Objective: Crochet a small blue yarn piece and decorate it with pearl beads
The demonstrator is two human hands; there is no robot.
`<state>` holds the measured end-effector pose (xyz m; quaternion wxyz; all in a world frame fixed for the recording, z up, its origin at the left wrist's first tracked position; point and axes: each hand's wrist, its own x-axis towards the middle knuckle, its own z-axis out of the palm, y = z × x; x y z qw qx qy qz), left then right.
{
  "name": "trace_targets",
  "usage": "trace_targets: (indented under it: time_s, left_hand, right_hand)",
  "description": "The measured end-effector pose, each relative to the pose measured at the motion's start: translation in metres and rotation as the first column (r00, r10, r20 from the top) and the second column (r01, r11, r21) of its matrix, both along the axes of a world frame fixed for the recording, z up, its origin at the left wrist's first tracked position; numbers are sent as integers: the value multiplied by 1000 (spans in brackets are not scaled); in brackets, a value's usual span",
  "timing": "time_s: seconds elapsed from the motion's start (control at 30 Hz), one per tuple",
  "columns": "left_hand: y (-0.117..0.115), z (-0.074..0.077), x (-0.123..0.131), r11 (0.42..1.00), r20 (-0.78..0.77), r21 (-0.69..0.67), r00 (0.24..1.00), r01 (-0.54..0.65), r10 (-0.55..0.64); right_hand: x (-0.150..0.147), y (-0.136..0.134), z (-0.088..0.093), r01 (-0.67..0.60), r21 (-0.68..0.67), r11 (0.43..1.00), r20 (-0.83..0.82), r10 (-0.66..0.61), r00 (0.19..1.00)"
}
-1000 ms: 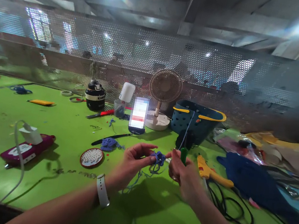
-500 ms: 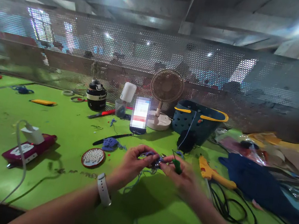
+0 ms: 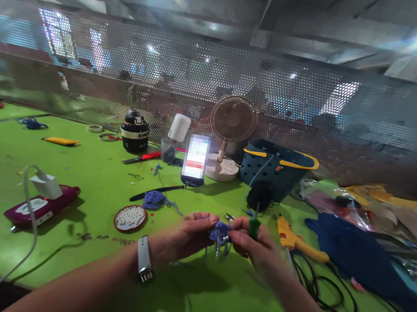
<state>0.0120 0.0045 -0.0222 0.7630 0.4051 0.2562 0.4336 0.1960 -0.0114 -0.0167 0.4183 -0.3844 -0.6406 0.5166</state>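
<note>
Between my two hands is a small blue-purple crocheted piece (image 3: 220, 232), with something shiny and clear hanging from its lower side. My left hand (image 3: 195, 231), with a pale watch strap at the wrist, pinches the piece's left side. My right hand (image 3: 255, 242) grips its right edge with thumb and finger. A green-handled crochet hook (image 3: 254, 227) is also tucked in the right hand, its thin metal shaft pointing up. A pale strand hangs below the work. Left of the hands lie another blue-purple crocheted piece (image 3: 154, 200) and a shallow dish of white pearl beads (image 3: 130, 216).
A phone (image 3: 196, 156) stands ahead, before a fan (image 3: 233, 120) and a blue basket (image 3: 272, 162). Black yarn (image 3: 260, 195) lies by the basket. Rightward are a yellow glue gun (image 3: 300, 240) with its cable and dark blue cloth (image 3: 368, 259). A maroon power strip (image 3: 42, 207) sits left.
The crocheted piece has turned and come lower, showing its clear hanging part. The crochet hook has swung from a leftward slant to upright in my right hand. My left wrist has rotated, showing the watch face.
</note>
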Motion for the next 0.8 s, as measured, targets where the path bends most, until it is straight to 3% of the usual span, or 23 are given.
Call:
trace_targets:
  time_s: [0.37,0.63,0.8]
  left_hand:
    - [0,-5,1,970,-134,134,966,-203,220]
    - [0,-4,1,971,-151,151,966,-186,208]
    - [1,-5,2,974,-99,64,970,-217,223]
  right_hand:
    - [-9,-5,10,179,78,981,160,-189,969]
    - [-10,-1,6,243,183,952,179,-276,944]
    - [-12,-1,12,276,189,942,139,-304,942]
